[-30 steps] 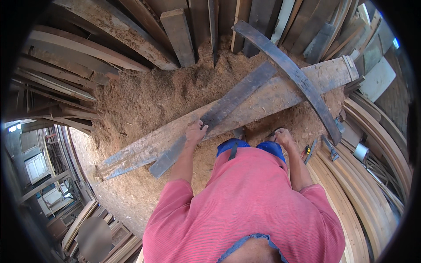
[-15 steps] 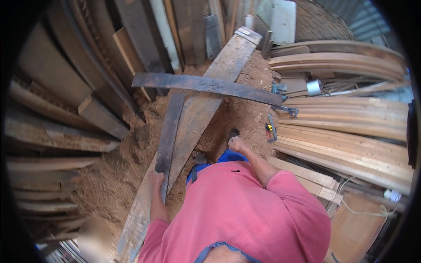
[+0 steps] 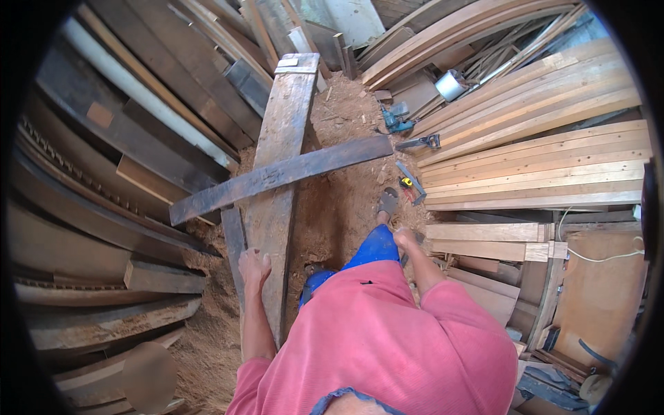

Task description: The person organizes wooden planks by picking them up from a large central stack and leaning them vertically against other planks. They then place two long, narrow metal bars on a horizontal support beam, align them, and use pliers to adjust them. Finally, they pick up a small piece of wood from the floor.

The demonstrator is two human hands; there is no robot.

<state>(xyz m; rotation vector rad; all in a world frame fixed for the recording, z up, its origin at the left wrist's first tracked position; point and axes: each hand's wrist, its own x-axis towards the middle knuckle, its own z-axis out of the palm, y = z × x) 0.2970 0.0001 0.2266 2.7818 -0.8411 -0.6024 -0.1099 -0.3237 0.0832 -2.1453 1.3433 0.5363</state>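
My left hand (image 3: pixel 254 268) is over the long weathered plank (image 3: pixel 275 149), beside the short dark board (image 3: pixel 234 232). Its fingers are slightly bent and apart; whether they touch the short board is unclear. Another dark board (image 3: pixel 280 173) lies crosswise over the plank, farther off, its right end sticking out past the plank. My right hand (image 3: pixel 406 238) is closed beside my right knee, by the blue trousers (image 3: pixel 373 247). What it holds, if anything, is hidden.
To the right on the sawdust-covered ground lie a teal power tool (image 3: pixel 396 117), a handsaw (image 3: pixel 420 142) and a yellow tape measure (image 3: pixel 405 182). Stacked pale timber (image 3: pixel 532 169) fills the right side. Dark boards (image 3: pixel 97 207) lean along the left. A metal can (image 3: pixel 451 85) sits at the far right.
The view has turned, so the plank stands more upright in it. My left hand has loosened from the near end of the short dark board. My right hand stays closed by my knee.
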